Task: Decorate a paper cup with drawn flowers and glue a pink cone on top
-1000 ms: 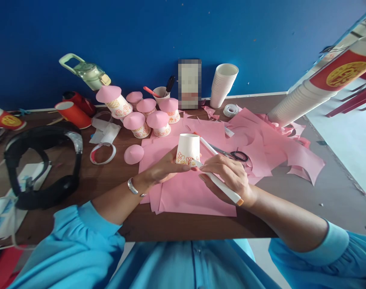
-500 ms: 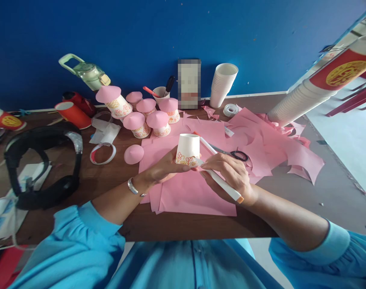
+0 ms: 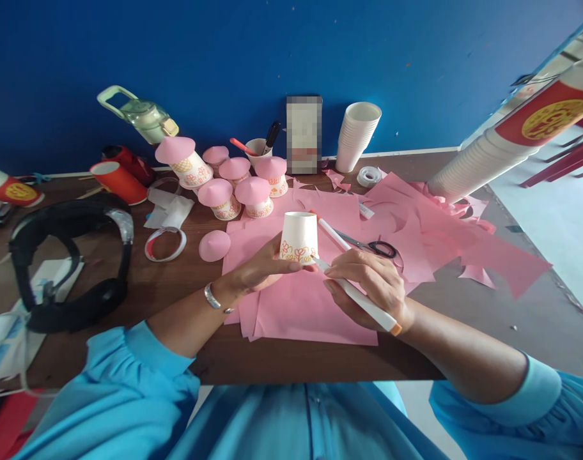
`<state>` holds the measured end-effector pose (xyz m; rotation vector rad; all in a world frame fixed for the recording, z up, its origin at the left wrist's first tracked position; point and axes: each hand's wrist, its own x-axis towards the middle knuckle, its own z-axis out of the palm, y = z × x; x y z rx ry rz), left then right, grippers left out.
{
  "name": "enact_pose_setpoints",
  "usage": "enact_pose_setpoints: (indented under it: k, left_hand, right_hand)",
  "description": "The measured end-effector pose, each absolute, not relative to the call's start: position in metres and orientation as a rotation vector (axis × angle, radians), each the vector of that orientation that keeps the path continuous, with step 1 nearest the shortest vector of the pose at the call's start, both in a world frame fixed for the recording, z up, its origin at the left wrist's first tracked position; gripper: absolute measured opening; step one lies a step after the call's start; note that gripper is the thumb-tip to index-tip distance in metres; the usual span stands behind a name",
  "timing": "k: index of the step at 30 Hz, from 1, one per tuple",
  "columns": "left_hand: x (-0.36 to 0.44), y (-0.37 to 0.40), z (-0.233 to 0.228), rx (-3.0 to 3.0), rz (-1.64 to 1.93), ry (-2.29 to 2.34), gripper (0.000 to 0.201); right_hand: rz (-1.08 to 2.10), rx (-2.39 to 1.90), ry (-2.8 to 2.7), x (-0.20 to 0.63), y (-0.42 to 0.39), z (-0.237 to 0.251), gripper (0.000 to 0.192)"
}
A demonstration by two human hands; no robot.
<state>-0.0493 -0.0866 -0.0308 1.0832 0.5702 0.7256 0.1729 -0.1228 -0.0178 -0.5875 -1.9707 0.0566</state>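
Observation:
A white paper cup, its narrow end up, is held by my left hand around its lower left side. Orange flowers and yellowish marks run in a band along the cup's lower edge. In my right hand is a white marker with an orange end, gripped like a pen, its tip at the right of the drawn band. Beneath both hands lie sheets of pink paper. Just behind the right hand are a second white marker and black-handled scissors.
Several decorated cups with pink cone tops stand at the back left, beside a loose pink cone. Tape rolls, a black head strap, a phone, stacked white cups and pink scraps surround the work.
My right hand and marker have shifted slightly right and down, the tip staying near the cup's edge. A pink scrap at the right now reaches further right. My left hand holds nearly still.

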Motion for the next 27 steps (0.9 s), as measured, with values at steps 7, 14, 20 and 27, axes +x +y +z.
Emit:
enact_pose_setpoints:
  k: [7, 14, 20, 27]
  left_hand:
    - [-0.055, -0.083, -0.048, 1.085, 0.781, 0.512, 0.039]
    - [-0.050, -0.084, -0.046, 1.025, 0.759, 0.449, 0.045]
    - [-0.049, -0.088, -0.035, 1.071, 0.735, 0.573, 0.050]
    - [-0.046, -0.086, -0.033, 1.031, 0.718, 0.596, 0.046]
  right_hand:
    - [0.069, -0.623, -1.957, 0.177, -0.120, -0.019, 0.030]
    - [0.136, -0.639, -1.945, 0.176, -0.119, -0.024, 0.031]
    - [0.176, -0.581, -1.970, 0.172, -0.121, -0.027, 0.025]
    - [0.108, -0.600, -1.968, 0.175, -0.119, -0.023, 0.025]
